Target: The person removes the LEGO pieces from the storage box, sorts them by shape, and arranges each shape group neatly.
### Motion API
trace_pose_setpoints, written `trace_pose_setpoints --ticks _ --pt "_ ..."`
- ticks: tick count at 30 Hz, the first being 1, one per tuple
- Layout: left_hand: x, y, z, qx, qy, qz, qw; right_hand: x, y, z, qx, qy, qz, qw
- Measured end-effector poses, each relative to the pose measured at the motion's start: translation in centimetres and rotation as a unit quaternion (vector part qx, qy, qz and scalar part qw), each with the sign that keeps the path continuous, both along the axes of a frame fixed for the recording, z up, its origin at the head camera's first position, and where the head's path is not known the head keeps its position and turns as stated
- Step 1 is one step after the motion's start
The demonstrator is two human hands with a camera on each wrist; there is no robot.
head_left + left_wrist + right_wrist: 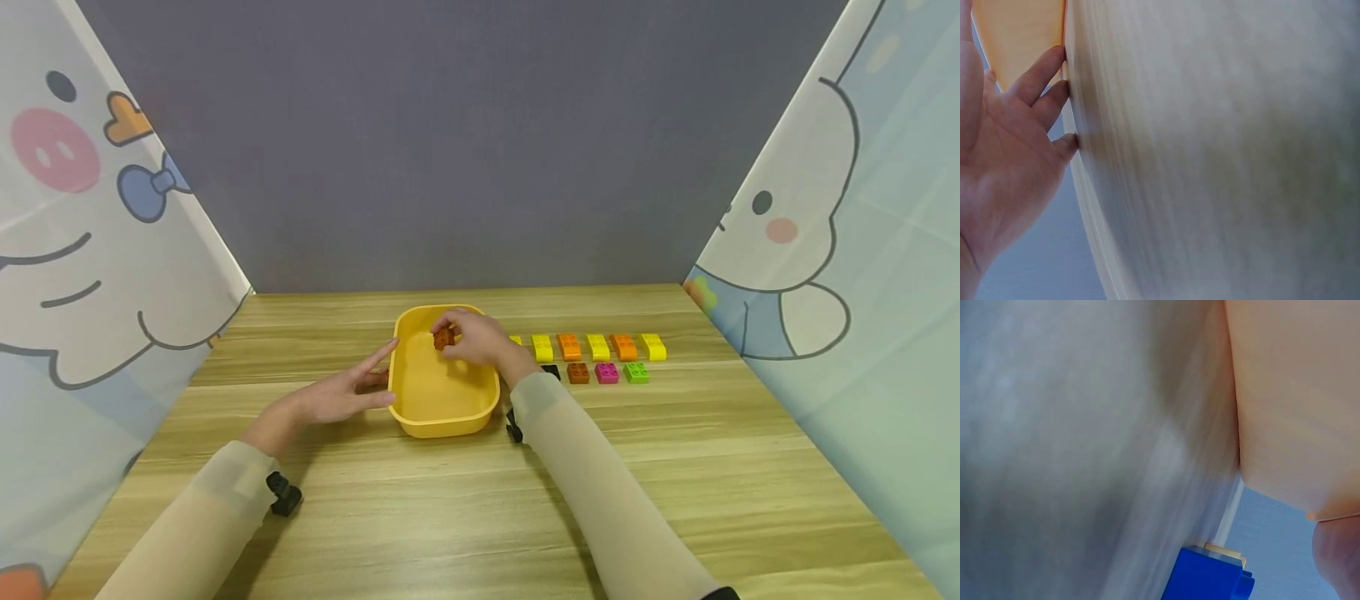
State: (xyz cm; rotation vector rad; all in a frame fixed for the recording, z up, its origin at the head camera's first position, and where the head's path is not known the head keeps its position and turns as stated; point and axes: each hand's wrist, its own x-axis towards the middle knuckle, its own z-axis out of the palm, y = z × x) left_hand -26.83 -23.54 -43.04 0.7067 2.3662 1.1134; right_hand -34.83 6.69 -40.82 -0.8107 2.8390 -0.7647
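A yellow rectangular bin (442,427) stands on the wooden table. At its left side, my left hand (337,397) has its fingers spread, with fingertips right at the rim and wall. The left wrist view shows this left hand (1013,140) with the lower fingertips close to the tabletop. Over the bin's inside, my right hand (480,337) pinches a brown toy building brick (444,337) between thumb and fingers. Only the right thumb's edge (1338,553) shows in the right wrist view, beside the bin's wall (1297,394).
Right of the bin lies a back row of yellow (597,347) and orange bricks (624,347). In front are black (551,371), brown (578,372), magenta (607,372) and green bricks (637,372). A blue brick (1204,575) shows near the bin. A grey panel (465,150) stands behind.
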Motion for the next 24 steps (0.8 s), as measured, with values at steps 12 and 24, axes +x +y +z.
trace_pose_setpoints --ticks 12,24 --pt "0.1 -0.1 -0.2 0.000 -0.005 0.014 0.9999 0.2 -0.1 0.0 -0.047 -0.025 0.006 0.999" --pt "0.1 0.0 0.3 -0.011 0.011 0.009 0.9998 0.9 2.9 2.0 -0.131 0.008 0.068 0.989"
